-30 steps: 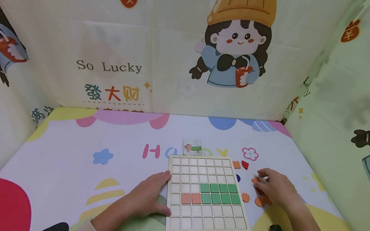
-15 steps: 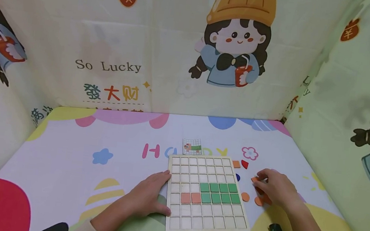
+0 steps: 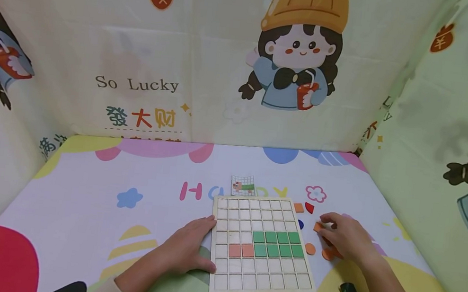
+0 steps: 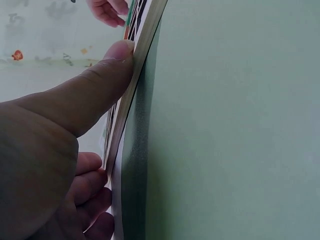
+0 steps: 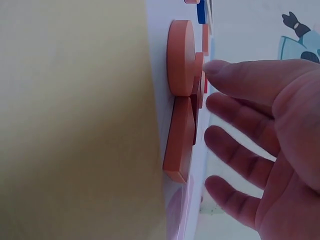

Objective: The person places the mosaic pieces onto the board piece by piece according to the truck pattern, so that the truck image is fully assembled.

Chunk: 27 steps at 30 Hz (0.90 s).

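Note:
A pale wooden grid board [image 3: 229, 281] lies on the table, with several green squares [image 3: 273, 244] and two pink squares [image 3: 242, 251] in its cells. My left hand [image 3: 185, 245] rests against the board's left edge, thumb and fingers spread; its thumb [image 4: 107, 75] touches the edge in the left wrist view. Right of the board, my right hand [image 3: 348, 239] pinches a small orange square [image 3: 318, 226] at the thumb and index fingertips. Its other fingers [image 5: 237, 150] are loosely bent. Under this hand lie more orange pieces [image 5: 180, 140], partly hidden in the head view.
A small pattern card [image 3: 243, 185] lies behind the board. Near the board's right side are an orange tile [image 3: 299, 208], a red piece [image 3: 309, 208], a blue piece [image 3: 301, 225] and an orange disc [image 3: 310, 249]. Printed cloth walls [image 3: 208, 67] enclose the table.
My right hand has shifted slightly left, and the orange square at its fingertips has moved with it. The left hand and the board have stayed still.

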Tool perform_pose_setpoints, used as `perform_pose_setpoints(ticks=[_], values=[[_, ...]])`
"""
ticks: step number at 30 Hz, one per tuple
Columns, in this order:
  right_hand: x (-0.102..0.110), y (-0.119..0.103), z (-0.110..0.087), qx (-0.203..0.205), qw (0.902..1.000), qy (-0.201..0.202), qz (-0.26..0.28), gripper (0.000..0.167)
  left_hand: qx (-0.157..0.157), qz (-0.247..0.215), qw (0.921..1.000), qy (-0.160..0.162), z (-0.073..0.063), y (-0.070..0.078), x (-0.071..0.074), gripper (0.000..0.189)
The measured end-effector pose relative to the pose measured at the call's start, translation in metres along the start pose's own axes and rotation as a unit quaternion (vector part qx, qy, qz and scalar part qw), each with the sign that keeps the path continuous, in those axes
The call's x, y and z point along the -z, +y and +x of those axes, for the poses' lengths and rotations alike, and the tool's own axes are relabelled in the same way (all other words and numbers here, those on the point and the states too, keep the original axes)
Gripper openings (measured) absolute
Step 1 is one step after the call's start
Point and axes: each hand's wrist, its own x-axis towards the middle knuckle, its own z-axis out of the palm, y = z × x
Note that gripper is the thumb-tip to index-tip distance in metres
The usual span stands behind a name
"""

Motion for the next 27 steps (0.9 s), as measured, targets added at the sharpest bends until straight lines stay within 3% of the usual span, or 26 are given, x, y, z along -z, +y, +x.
perform_pose_setpoints(ticks=[11,17,27], values=[[-0.001,-0.001,0.001,0.030,0.9995,0.002,-0.011,0.026,0.002,0.001,1.0000,0.000,0.000,0.000,-0.001,0.104],[0.000,-0.005,0.001,0.022,0.9997,-0.004,-0.009,0.028,0.000,0.007,1.0000,0.000,0.000,-0.001,-0.001,0.104],[0.002,-0.026,-0.001,0.050,0.9986,0.016,-0.008,0.023,-0.001,0.006,1.0000,0.001,0.001,-0.001,-0.001,0.104]])
